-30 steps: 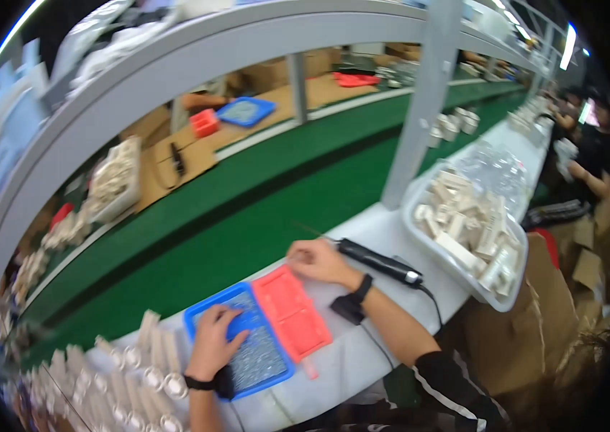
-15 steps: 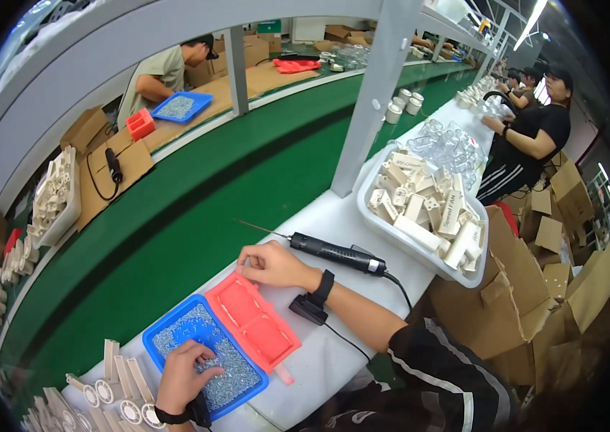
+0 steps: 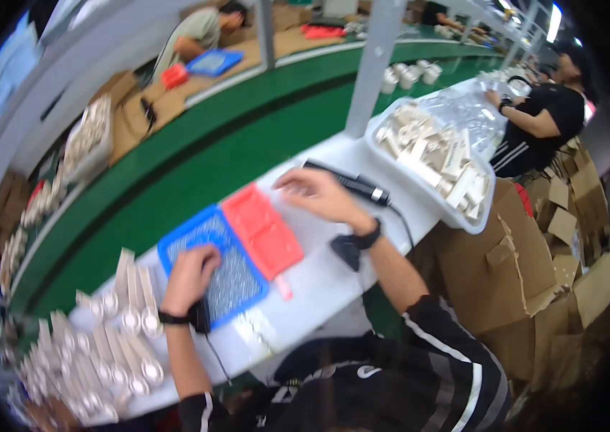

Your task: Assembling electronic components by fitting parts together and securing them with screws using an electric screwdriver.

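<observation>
My left hand (image 3: 191, 279) is over the blue tray (image 3: 253, 297) of small silvery screws (image 3: 231, 282). Its fingers are curled in with the thumb close to them; whatever they hold is hidden and blurred. Against the tray's right side lies a red two-compartment tray (image 3: 264, 232), with a small pink tab (image 3: 284, 286) at its near corner. My right hand (image 3: 323, 196) is raised to the right of the red tray, fingers loosely apart and holding nothing I can see. Just beyond it lies a black electric screwdriver (image 3: 351, 183), its tip behind the hand.
Many cream plastic parts (image 3: 121, 353) with round ends lie at the left. A translucent bin (image 3: 479, 222) of cream parts stands at the right, by clear plastic pieces (image 3: 463, 115). A green conveyor (image 3: 197, 165) runs behind the bench. Cardboard boxes (image 3: 477, 288) stand at the right; other people work beyond.
The view has shifted, so the bench sits higher. My right hand has left the red tray's far corner and moved right, towards the screwdriver. My left hand stays at the screws, fingers more curled.
</observation>
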Motion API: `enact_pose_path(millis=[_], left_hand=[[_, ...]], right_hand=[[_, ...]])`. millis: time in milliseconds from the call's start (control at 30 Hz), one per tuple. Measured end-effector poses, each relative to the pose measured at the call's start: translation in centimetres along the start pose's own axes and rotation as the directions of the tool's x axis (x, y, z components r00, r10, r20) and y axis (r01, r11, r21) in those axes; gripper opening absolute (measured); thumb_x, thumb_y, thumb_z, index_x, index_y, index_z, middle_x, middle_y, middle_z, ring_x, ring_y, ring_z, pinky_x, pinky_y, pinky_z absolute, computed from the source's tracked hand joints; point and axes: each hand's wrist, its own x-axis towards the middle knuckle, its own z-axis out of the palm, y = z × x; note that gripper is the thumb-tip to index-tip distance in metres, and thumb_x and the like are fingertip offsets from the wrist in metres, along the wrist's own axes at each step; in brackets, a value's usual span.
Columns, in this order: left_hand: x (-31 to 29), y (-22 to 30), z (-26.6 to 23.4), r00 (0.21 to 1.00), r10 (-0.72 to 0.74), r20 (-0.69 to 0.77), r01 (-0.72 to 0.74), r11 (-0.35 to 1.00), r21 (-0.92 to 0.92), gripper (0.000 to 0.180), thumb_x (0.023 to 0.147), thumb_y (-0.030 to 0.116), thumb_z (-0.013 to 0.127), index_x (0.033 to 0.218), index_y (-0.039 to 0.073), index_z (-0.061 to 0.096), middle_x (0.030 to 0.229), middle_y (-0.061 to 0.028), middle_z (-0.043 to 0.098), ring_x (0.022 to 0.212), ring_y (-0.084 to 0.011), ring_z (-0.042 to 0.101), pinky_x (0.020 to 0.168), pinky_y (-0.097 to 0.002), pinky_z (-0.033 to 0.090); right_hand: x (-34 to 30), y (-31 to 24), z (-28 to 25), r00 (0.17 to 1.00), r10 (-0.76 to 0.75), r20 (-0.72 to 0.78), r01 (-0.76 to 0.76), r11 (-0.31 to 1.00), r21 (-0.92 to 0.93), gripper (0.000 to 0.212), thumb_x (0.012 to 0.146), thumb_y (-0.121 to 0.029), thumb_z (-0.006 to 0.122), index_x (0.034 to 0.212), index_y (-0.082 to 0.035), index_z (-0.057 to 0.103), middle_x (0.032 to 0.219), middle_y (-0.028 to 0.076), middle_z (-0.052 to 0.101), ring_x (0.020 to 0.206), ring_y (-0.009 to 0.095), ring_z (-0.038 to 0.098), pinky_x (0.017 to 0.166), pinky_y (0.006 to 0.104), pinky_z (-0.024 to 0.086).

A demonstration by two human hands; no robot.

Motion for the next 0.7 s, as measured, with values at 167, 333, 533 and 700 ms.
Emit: enact_pose_path(millis=[167, 333, 533, 700], left_hand=[[0.6, -0.8, 0.2, 0.995, 0.041, -0.093, -0.038, 0.999, 0.03, 0.008, 0.09, 0.002, 0.068, 0.096, -0.002, 0.065, 0.087, -0.0206, 0.07, 0.082, -0.0378, 0.07, 0.073, -0.0403, 0.053], [0.3, -0.3, 0.3, 0.998, -0.004, -0.07, 0.005, 1.0, 0.018, 0.009, 0.09, 0.001, 0.068, 0.096, -0.003, 0.063, 0.087, -0.0209, 0.069, 0.084, -0.0394, 0.068, 0.074, -0.0411, 0.053], [0.1, 0.0, 0.7, 0.992, -0.063, -0.108, 0.062, 0.998, -0.008, 0.007, 0.09, 0.001, 0.064, 0.096, -0.001, 0.06, 0.088, -0.0186, 0.067, 0.085, -0.0405, 0.065, 0.073, -0.0459, 0.051], [-0.5, -0.4, 0.5, 0.992, -0.059, -0.108, 0.062, 0.998, 0.027, 0.011, 0.087, -0.003, 0.062, 0.097, 0.0, 0.06, 0.087, -0.0171, 0.065, 0.083, -0.0404, 0.065, 0.073, -0.0479, 0.052]], right_hand=[[-8.3, -4.7, -4.7, 0.973, 0.186, 0.136, -0.175, 0.98, -0.091, 0.022, 0.098, -0.012, 0.07, 0.116, 0.001, 0.068, 0.101, 0.005, 0.07, 0.09, 0.01, 0.067, 0.079, 0.0244, 0.053], [-9.1, -3.0, -4.5, 0.945, 0.323, 0.041, -0.32, 0.945, -0.063, 0.02, 0.098, -0.013, 0.069, 0.113, 0.0, 0.069, 0.095, 0.002, 0.068, 0.082, 0.008, 0.062, 0.072, 0.0239, 0.051], [-0.4, -1.8, 0.1, 0.918, 0.396, -0.041, -0.395, 0.895, -0.207, 0.022, 0.1, -0.016, 0.068, 0.117, -0.001, 0.068, 0.096, 0.001, 0.067, 0.079, 0.007, 0.06, 0.07, 0.0224, 0.048], [1.3, 1.4, 2.0, 0.873, 0.472, 0.127, -0.482, 0.874, 0.065, 0.026, 0.101, -0.017, 0.066, 0.122, -0.001, 0.065, 0.097, 0.001, 0.067, 0.08, 0.006, 0.06, 0.07, 0.021, 0.047]])
